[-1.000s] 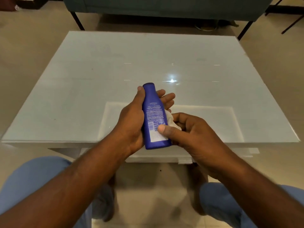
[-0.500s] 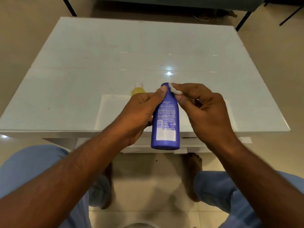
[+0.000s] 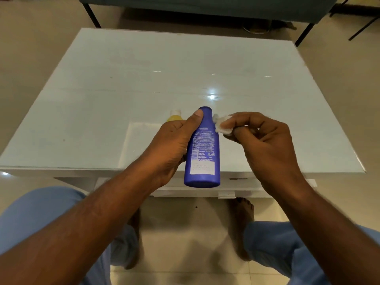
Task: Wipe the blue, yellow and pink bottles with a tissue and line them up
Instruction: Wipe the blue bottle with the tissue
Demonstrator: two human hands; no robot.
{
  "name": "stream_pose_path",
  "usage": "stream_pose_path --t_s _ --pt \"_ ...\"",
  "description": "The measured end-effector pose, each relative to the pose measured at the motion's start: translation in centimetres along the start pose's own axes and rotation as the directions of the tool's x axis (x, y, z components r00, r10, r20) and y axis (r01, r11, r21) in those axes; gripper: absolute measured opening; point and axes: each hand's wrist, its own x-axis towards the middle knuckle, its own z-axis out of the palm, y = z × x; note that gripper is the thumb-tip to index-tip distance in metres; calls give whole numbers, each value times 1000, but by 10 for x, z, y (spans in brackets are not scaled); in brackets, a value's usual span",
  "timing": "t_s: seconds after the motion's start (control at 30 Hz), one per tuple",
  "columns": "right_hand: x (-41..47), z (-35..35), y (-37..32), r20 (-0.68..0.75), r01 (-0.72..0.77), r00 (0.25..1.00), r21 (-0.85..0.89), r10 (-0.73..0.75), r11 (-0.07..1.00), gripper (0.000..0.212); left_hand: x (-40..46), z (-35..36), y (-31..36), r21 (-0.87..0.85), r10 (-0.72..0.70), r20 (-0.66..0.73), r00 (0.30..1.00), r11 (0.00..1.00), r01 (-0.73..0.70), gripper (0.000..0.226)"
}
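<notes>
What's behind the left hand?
A yellow bottle stands on the table behind the left hand; only its top shows. No pink bottle is visible.

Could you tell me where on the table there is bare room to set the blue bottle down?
The table shows bare glass across its far half and down both sides. The one crowded spot is the near middle, where the yellow bottle stands partly hidden behind the left hand gripping the blue bottle, beside the right hand pinching the tissue.

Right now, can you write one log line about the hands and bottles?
left hand: holds blue bottle | right hand: pinches tissue, off bottle | yellow bottle: on table | pink: unseen
</notes>
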Motion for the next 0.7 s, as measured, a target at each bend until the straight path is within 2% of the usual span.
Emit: stream_pose_path --t_s 0.13,0.27,0.33,0.4,0.47,0.53,0.63,0.7 --pt "-4 5 -6 -12 -2 1000 -26 2 1000 9 -1 1 -1 64 32 38 999 997 -35 28" --pt "-4 3 -9 -31 41 999 -61 -43 997 16 -2 2 -2 104 74 51 996 991 -79 35" --pt "-7 4 -10 6 57 998 -39 -57 998 19 -3 1 0 80 90 -5 996 993 -89 32" --pt "-13 8 -9 85 56 995 -35 -53 998 12 -3 -2 4 -5 91 -75 993 996 -92 28" --pt "-20 13 -6 124 56 991 -57 -49 997 17 -4 -5 9 -80 89 -117 989 992 -99 25" --pt "-19 16 -6 75 89 994 -53 -85 995 18 -3 -7 12 -27 104 -106 989 994 -107 27" --pt "-10 10 -12 -46 112 993 33 -111 993 16 -5 -4 7 94 130 -13 991 987 -128 26" --pt "-6 6 -14 -57 117 992 43 -114 992 17 -6 0 -1 169 137 37 990 975 -142 25"
